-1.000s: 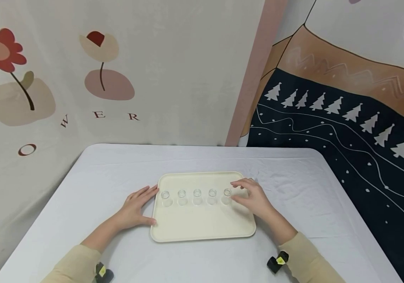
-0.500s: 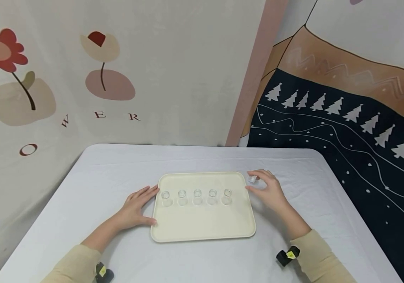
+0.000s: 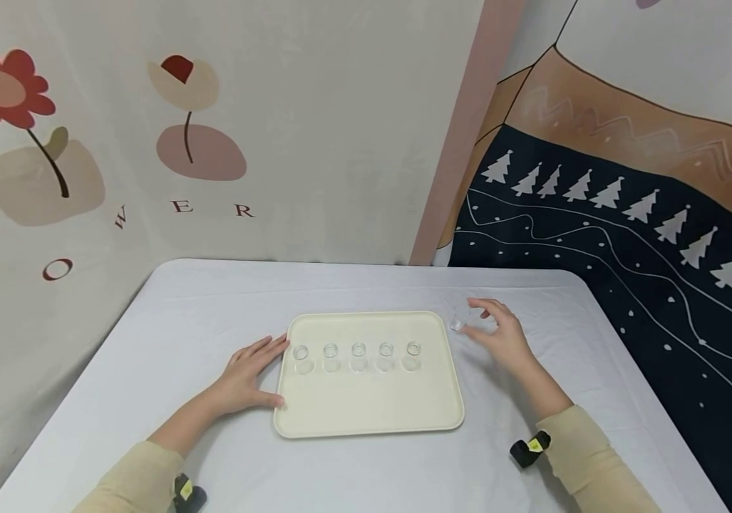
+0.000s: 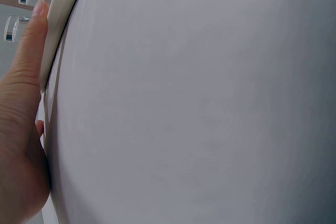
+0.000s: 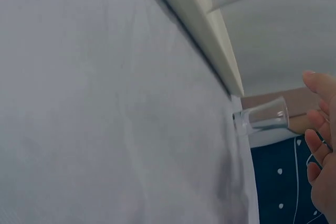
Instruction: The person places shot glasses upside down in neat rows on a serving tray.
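Observation:
On the cream tray several small clear shot glasses stand in a row, upside down, their thick bases upward. My left hand rests at the tray's left edge, its fingers straight and spread along the rim; in the left wrist view the thumb lies along that rim. Just off the tray's upper right corner, another shot glass stands upright on the white cloth, its thick base down. Beside it, to the right, is my right hand, with thumb and fingers parted and a gap between them and the glass.
A white cloth covers the table under the tray. Behind it hangs a pale curtain with flower prints, and a dark tree-patterned fabric drops along the right side. Each wrist carries a small black camera.
My right hand moved from over the tray's right end to the cloth beyond it, holding a shot glass half a second ago, and has let it go. The left hand stayed put.

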### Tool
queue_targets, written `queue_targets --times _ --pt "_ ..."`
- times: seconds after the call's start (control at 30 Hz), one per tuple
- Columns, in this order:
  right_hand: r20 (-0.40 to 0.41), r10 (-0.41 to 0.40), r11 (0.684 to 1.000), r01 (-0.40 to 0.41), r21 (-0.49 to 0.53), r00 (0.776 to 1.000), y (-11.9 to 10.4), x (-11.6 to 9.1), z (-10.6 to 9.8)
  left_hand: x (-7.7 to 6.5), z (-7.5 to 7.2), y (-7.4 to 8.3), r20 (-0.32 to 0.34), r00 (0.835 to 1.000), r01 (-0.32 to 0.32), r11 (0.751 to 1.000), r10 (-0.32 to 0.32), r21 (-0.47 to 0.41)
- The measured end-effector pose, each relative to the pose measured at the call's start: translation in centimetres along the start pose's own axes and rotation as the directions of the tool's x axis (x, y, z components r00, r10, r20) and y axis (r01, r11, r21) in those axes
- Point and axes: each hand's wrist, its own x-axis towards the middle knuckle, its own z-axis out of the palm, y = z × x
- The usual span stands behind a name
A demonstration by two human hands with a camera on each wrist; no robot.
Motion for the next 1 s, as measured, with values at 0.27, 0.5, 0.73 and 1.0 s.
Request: queue_targets --times 0.27,0.5,0.73,1.0 --pt "0.037 0.081 0.996 -0.082 0.019 0.996 1.7 0.2 0.3 0.0 0.1 0.0 0.001 1.0 0.009 1.0 -0.009 0.001" --pt "0.071 0.12 0.993 -0.121 0.004 0.99 3.1 0.7 0.7 0.0 0.2 -0.2 0.008 1.0 0.019 1.0 -0.019 -0.001" --pt "0.104 0.188 0.982 -0.186 -0.027 0.977 4.3 0.8 1.2 0.1 0.2 -0.1 0.0 1.0 0.009 1.0 -0.009 -0.001" --pt "0.13 0.209 0.978 -0.206 -0.039 0.969 4.6 0.8 1.7 0.1 0.0 0.1 0.006 1.0 0.014 1.0 -0.014 -0.005"
